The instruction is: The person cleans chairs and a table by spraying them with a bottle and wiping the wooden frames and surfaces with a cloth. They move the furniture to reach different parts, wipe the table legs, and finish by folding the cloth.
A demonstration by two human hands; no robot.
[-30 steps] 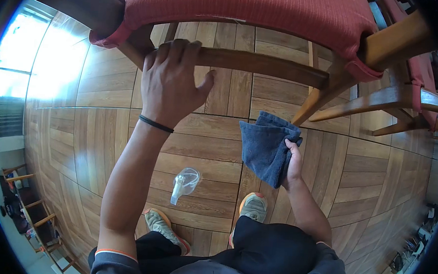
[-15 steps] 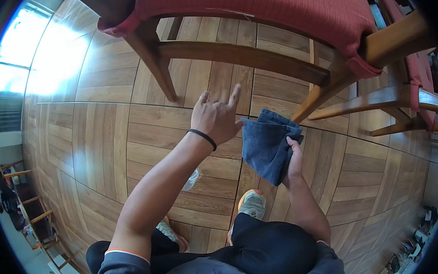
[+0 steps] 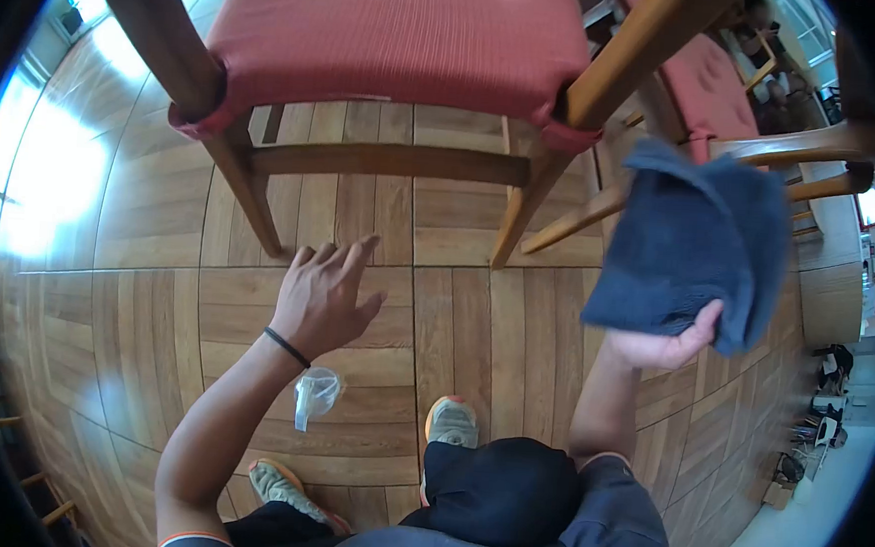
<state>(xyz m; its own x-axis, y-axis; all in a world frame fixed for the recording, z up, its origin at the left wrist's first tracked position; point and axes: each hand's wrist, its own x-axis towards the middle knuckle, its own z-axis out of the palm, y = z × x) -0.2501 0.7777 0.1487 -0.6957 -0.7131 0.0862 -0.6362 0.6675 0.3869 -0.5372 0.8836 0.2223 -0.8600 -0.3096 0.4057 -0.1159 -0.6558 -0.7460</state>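
A folded dark blue cloth (image 3: 695, 244) is gripped in my right hand (image 3: 668, 348), raised at the right with the thumb over its lower edge. My left hand (image 3: 324, 297) holds nothing; its fingers are apart above the floor, and a black band circles the wrist. In front of me stands a wooden chair (image 3: 394, 161) with a red cushion (image 3: 402, 41) tied to it. The cloth hangs in the air to the right of this chair, partly covering a second one in the view. Below my left hand, a clear plastic container (image 3: 317, 392) rests on the floor.
Another wooden chair with a red cushion (image 3: 705, 84) is at the upper right. My shoes (image 3: 453, 422) are on the wood-patterned floor (image 3: 474, 326). Assorted items (image 3: 819, 427) line the right wall. Bright light reflects off the floor at the left.
My right hand has lifted the cloth up and to the right, away from my left hand. My left hand has moved left and down. The view has shifted, showing more of the chair's cushion.
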